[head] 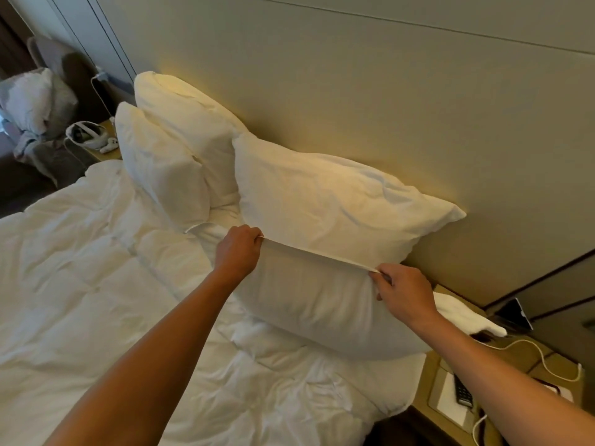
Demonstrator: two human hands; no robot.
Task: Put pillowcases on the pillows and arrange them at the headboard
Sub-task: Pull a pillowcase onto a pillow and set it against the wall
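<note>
A white pillow stands on the bed in front of me, its top edge pulled taut. My left hand pinches that edge at its left end, and my right hand pinches it at the right end. Directly behind it, a second white pillow leans on the padded headboard. Two more cased pillows stand further left: a large one against the headboard and a smaller one in front of it.
A rumpled white duvet covers the bed. At the right, a bedside table holds a remote, a white cable and a folded white cloth. A far nightstand and an armchair with bedding stand at the left.
</note>
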